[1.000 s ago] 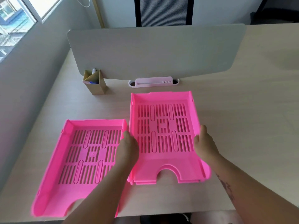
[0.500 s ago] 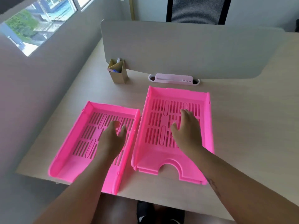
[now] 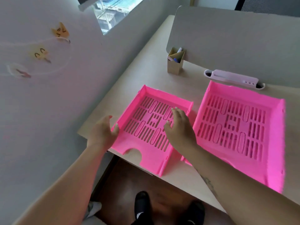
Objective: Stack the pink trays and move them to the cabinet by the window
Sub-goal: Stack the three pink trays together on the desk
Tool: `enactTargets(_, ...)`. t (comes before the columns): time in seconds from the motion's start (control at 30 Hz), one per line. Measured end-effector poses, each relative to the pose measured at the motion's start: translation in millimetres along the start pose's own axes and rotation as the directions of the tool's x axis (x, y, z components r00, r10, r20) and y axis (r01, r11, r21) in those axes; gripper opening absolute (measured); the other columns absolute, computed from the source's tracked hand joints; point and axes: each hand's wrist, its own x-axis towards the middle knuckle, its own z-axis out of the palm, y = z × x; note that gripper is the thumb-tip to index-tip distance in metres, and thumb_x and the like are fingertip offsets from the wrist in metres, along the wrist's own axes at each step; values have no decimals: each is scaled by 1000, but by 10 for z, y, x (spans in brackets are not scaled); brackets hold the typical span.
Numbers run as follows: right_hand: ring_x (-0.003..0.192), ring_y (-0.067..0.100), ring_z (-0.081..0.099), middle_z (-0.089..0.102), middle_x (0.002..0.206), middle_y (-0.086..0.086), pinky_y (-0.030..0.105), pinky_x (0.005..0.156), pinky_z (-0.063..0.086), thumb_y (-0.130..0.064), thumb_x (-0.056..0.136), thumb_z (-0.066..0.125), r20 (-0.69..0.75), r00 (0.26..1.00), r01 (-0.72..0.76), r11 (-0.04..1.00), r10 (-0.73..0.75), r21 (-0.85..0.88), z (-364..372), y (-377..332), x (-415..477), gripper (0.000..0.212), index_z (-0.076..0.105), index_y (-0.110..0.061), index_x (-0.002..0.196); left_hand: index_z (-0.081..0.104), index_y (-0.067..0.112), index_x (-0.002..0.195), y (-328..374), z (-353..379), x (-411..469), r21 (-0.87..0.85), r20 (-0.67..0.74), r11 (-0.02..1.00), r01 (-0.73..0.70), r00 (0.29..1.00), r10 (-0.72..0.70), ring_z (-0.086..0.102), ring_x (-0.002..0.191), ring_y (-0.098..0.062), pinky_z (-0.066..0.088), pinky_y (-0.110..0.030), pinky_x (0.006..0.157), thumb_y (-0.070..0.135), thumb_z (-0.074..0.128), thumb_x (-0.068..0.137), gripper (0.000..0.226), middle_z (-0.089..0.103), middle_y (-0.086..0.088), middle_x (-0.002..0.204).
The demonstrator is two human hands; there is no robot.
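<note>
Pink plastic under both hands: the left hand (image 3: 103, 133) is cupping the outer wall of the left tray (image 3: 151, 127), fingers spread apart, thumb tip at the rim, not yet closed on it. The right hand (image 3: 178, 127) is hovering flat over the tray's slotted floor, fingers apart and reaching toward the inner wall; whether it is touching the plastic I cannot tell. Neither grip is clamped. Judged aim: taking this tray by its two long walls so that it is lifting level.

Left tray is lying on the worktop (image 3: 186, 179) at its near-left corner, notched front overhanging the edge. Right tray (image 3: 240, 127) is sitting just beside it, apart by a narrow gap, likely the receiving base for the stack. Behind it, a pale organiser (image 3: 233, 77) is standing against the divider (image 3: 235, 38); a pen box (image 3: 175, 64) is standing further left. No cabinet is showing in view.
</note>
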Motion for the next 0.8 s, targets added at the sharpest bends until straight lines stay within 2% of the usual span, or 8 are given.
enactTargets(0.27,146,28,28,14,164,9,42,112,39,-18,96,47,-53,929,-366,930,367,30,391,-82,-152,68,15,-9,155,38,15,143,-211,198,379,-18,206,996,-88,974,90,64,101,-31,52,-42,77,33,51,95,53,61,-15,129)
enactTargets(0.4,132,31,46,12,164,9,23,77,46,-12,99,47,-27,786,-607,780,617,152,604,-57,-219,74,1,-12,156,50,14,128,-344,403,483,-96,262,988,-124,954,145,60,77,-26,50,-37,66,27,50,96,35,67,-12,108)
enactTargets(0.43,129,32,49,17,163,12,27,77,48,-10,99,46,-16,742,-658,734,670,169,656,-17,-232,73,2,-11,156,52,12,122,-382,458,500,-114,260,986,-120,954,146,58,75,-25,50,-37,64,23,49,96,29,66,-11,102)
enactTargets(0.5,130,37,48,27,159,17,38,96,50,-6,98,44,14,683,-720,671,730,175,738,51,-264,69,6,-10,156,56,7,108,-446,525,527,-129,244,986,-102,961,131,56,72,-27,43,-35,62,16,45,96,19,65,-13,93)
enactTargets(0.57,122,40,54,42,149,21,46,95,52,0,95,41,25,674,-731,662,738,166,790,121,-292,60,21,-8,151,57,5,96,-479,531,551,-112,243,986,-121,959,145,55,68,-27,39,-33,58,14,43,96,16,64,-14,86)
enactTargets(0.63,104,37,62,52,138,23,40,75,56,0,94,41,21,687,-718,675,726,170,772,115,-310,51,32,-7,144,54,8,87,-482,462,550,-96,257,986,-140,953,160,52,59,-20,34,-29,50,14,43,96,15,58,-10,77)
enactTargets(0.73,71,21,58,49,141,23,22,43,37,-3,98,41,18,737,-664,719,676,208,648,-16,-254,54,26,-8,149,53,7,85,-417,237,550,-99,213,985,-144,964,162,46,51,-13,28,-27,43,14,43,96,17,56,-9,72)
enactTargets(0.8,56,12,50,43,147,21,18,36,31,-4,98,39,-1,773,-616,751,634,237,523,-119,-160,57,22,-10,152,56,4,87,-341,56,553,-111,165,983,-142,973,160,47,51,-15,30,-25,43,12,44,97,18,59,-11,74)
